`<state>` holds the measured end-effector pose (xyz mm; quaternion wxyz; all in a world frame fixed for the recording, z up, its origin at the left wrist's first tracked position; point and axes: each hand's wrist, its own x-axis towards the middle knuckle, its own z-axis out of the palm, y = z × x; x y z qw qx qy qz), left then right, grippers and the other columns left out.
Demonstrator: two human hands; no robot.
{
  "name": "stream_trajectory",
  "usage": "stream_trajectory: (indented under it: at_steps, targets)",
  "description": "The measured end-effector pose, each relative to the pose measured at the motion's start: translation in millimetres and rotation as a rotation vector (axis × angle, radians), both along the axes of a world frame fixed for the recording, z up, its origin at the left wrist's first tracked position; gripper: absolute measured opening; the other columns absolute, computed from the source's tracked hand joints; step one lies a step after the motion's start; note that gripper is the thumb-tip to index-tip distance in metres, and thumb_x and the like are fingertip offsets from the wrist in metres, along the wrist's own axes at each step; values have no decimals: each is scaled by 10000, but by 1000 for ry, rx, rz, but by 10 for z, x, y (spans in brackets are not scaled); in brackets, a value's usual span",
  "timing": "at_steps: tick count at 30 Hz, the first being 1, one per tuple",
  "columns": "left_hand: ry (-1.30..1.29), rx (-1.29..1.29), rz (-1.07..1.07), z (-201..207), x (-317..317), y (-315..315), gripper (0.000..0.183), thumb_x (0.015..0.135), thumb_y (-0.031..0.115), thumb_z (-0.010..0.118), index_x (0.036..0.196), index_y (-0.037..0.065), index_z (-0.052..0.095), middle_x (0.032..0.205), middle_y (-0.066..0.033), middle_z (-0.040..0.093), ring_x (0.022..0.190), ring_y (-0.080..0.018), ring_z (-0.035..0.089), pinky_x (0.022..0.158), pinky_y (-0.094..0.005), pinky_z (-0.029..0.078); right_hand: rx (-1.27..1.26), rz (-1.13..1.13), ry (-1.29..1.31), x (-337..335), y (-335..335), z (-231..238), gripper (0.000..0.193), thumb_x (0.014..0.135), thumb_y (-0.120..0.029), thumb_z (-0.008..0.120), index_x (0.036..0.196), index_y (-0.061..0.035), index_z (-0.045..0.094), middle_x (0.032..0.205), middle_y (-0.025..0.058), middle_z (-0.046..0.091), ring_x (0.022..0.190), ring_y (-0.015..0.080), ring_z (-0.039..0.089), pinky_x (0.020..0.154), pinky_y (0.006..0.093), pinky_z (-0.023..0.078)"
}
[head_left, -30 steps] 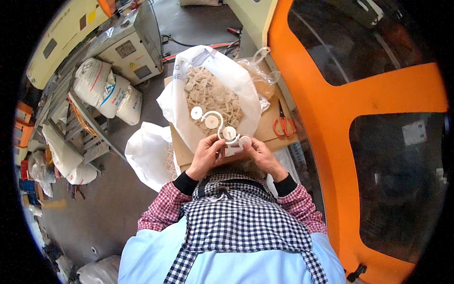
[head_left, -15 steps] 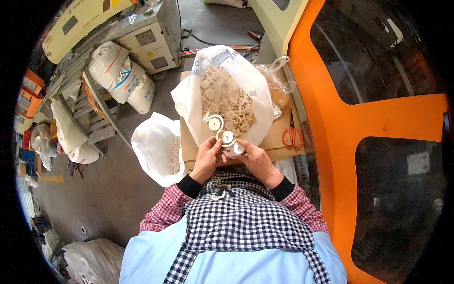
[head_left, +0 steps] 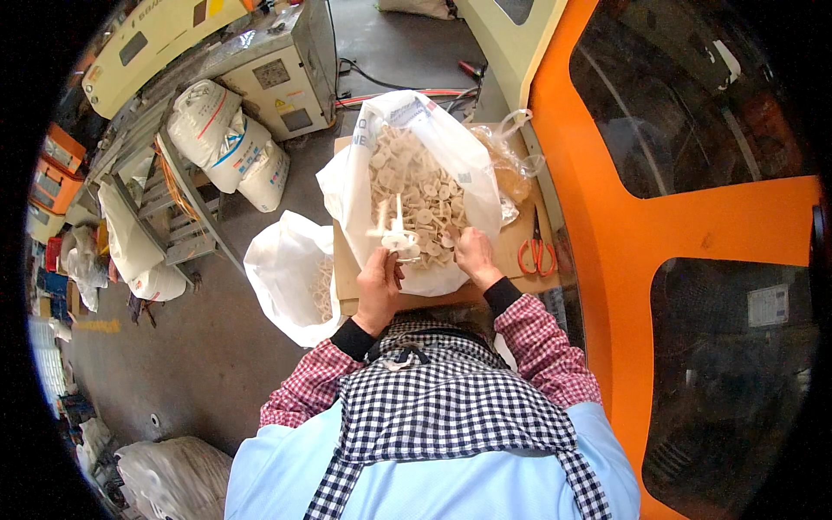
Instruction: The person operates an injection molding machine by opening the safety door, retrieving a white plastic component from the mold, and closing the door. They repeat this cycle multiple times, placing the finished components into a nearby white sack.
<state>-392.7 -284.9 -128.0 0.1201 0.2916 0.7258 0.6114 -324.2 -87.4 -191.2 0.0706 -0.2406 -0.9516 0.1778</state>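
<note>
My left hand (head_left: pixel 376 284) pinches a white molded plastic runner with disc-shaped parts (head_left: pixel 400 241), holding it above the near side of an open white sack (head_left: pixel 348 186). Many loose off-white plastic pieces (head_left: pixel 418 184), discs with stems, fill that sack. Over the sack's near right part is my right hand (head_left: pixel 474 257), its fingers bent together at the edge of the heap. Whatever is between those fingertips, if anything, is too small to make out. The runner is partly blurred.
A smaller white bag (head_left: pixel 276 260) with thin runner scraps stands at the left. Red-handled scissors (head_left: pixel 536 251) lie on the cardboard (head_left: pixel 520 283), near a clear plastic bag (head_left: pixel 511 173). An orange machine (head_left: pixel 607 260) walls off the right. Full sacks (head_left: pixel 230 143) stand farther left.
My hands have moved apart: the right went up and right, away from the runner, to the heap. The left still holds the runner, now turned differently. The view has shifted slightly.
</note>
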Motion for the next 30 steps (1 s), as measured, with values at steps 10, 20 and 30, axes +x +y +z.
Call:
stream_trajectory:
  at_steps: [10,20,30]
  targets:
    - [-300,35,-129,-13,24,3,94,937,100,469,884,29,501,632,-11,535,490,-47,467,428,-200,371,-1132,321,277,99,-402,619,380,886,-282,567,1117,19,556,951,113,617,821,179,574,725,285,448]
    - [-606,13,-294,110,-71,-139,79,923,88,483,915,10,496,626,-45,532,492,-98,500,442,-241,396,-420,385,402,281,-448,872,190,782,-198,671,820,-14,643,741,161,596,630,288,580,551,353,451]
    - [696,-99,-127,208,-36,-93,172,829,-7,508,1001,-23,507,734,-128,536,570,-213,545,518,-297,459,-787,26,-25,-44,-124,51,403,828,-363,619,886,36,644,677,105,634,587,191,599,519,351,464]
